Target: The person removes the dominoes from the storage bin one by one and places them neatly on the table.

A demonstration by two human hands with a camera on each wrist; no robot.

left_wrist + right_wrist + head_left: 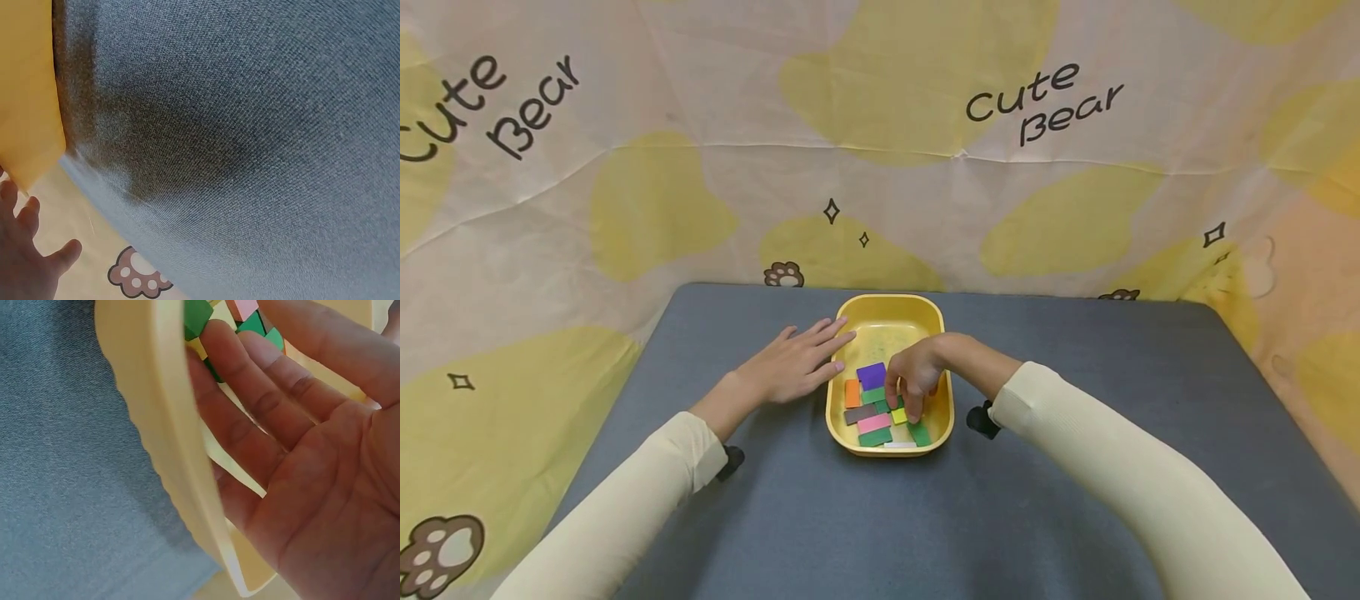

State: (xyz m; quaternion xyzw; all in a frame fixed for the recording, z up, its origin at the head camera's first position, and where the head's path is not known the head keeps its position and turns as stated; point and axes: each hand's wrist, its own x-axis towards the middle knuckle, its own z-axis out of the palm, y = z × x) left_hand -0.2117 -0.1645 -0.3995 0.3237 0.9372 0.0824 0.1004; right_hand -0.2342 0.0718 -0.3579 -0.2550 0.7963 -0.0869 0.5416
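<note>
A yellow tray [889,305] stands on the table with several small coloured blocks in its near half. My left hand [797,363] lies over the tray's left rim, fingers straight and spread; in the left wrist view that hand [28,250] shows beside the tray's wall [28,81]. Inside the tray, my right hand [917,371] points its fingers down among the blocks, nearest a yellow block [899,416] and a green block [919,433]. In the right wrist view its loosely bent fingers [250,394] touch the blocks. No block shows pinched between thumb and fingers.
Also in the tray are a purple block [872,375], an orange block [852,392], a grey block [860,413], a pink block [874,423] and a white block [900,445]. Grey-blue cloth covers the table [865,525]. A patterned curtain [880,100] hangs behind.
</note>
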